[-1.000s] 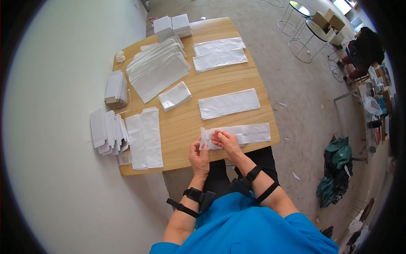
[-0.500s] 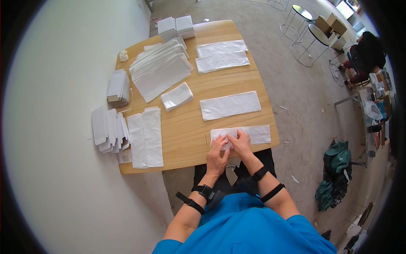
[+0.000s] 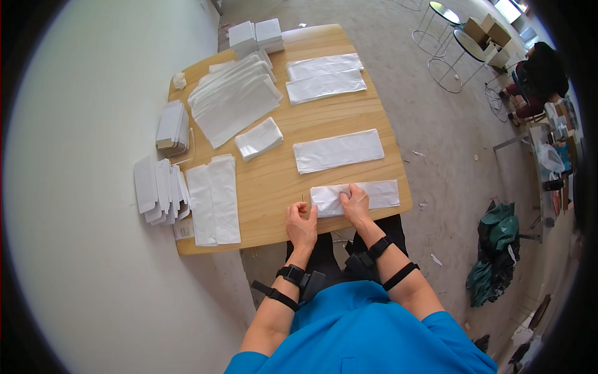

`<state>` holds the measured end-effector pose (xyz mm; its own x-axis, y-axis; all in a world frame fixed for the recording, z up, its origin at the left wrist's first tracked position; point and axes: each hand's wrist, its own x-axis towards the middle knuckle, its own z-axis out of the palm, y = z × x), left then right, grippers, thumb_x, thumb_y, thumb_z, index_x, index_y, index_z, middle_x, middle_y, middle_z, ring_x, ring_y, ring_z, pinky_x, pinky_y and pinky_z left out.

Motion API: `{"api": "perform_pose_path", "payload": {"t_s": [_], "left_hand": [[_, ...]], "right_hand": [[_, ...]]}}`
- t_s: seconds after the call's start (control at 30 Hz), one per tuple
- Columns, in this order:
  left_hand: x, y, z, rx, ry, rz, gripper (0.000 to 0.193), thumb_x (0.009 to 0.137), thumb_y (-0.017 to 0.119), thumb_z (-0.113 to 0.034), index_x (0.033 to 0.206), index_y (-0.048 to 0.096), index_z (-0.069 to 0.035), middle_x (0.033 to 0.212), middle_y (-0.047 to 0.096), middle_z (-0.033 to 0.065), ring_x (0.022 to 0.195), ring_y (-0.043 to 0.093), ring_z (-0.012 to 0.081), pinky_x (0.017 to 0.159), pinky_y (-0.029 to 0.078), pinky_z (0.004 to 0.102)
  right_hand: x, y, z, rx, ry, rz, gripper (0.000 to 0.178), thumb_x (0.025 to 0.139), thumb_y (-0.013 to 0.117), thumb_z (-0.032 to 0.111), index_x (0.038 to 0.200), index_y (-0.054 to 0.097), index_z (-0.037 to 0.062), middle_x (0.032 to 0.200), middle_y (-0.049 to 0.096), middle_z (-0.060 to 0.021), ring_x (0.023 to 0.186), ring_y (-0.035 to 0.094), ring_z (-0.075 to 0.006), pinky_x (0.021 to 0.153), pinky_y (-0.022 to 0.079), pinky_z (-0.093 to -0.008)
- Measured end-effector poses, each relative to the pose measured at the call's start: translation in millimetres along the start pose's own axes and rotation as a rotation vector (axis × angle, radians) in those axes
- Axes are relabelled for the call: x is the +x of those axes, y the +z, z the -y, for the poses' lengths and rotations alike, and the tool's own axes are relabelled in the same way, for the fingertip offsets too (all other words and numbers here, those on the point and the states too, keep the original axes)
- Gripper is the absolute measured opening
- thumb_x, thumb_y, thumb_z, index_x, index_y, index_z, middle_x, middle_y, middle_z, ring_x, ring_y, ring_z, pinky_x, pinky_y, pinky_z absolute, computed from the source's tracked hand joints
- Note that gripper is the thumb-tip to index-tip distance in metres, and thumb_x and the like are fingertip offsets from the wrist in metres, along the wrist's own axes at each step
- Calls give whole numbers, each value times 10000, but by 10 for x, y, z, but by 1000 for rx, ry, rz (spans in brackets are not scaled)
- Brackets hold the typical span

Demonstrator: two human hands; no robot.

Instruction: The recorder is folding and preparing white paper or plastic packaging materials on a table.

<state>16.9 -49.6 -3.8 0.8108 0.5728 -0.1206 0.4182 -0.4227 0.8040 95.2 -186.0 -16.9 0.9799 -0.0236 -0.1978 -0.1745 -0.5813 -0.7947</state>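
lying crosswise along the table edge [image 3: 274,240], white packet [image 3: 380,193] under right hand [image 3: 355,202].

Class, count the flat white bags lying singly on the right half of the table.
4: two at the far end, one mid-table, one under the right hand.

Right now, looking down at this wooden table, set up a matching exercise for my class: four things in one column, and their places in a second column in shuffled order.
Things:
1. right hand
2. left hand
3. two square stacks of white paper
4. small folded white cloth

Places:
A. far corner of the table
B. on the bare wood at the near edge, left of the long white bag
C. near the middle of the table
D. pressing on the long white bag at the near edge

Pairs: 1-D, 2-B, 3-A, 4-C
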Motion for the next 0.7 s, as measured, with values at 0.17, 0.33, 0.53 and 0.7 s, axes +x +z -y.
{"api": "perform_pose_path", "payload": {"t_s": [0.17,0.33,0.53,0.7], "left_hand": [[48,65,98,48,-69,15,276,790,739,-248,919,620,-36,802,619,60,720,597,176,676,487,311],[16,-4,-28,20,68,-53,165,830,685,-162,890,621,-21,788,615,56,638,551,181,619,464,312],[-25,8,-45,2,263,133,155,875,601,-74,1007,677,-44,908,652,85,670,598,204,650,490,300],[-5,63,40,-249,109,145,161,877,632,-87,1015,688,-25,804,639,24,641,531,91,602,448,248]], "right_hand": [[15,-29,36,-52,4,24,178,793,609,129,881,595,-25,835,627,-281,849,607,-461,740,479,-491],[12,-49,55,-50,-2,23,172,790,611,122,880,596,-24,832,625,-282,844,605,-463,734,477,-491],[43,-34,30,-52,8,40,172,780,605,127,810,553,-34,793,610,-284,814,600,-467,715,470,-492],[50,-33,-3,-45,-10,19,190,774,602,134,788,527,-40,771,598,-292,794,594,-476,706,468,-500]]}}
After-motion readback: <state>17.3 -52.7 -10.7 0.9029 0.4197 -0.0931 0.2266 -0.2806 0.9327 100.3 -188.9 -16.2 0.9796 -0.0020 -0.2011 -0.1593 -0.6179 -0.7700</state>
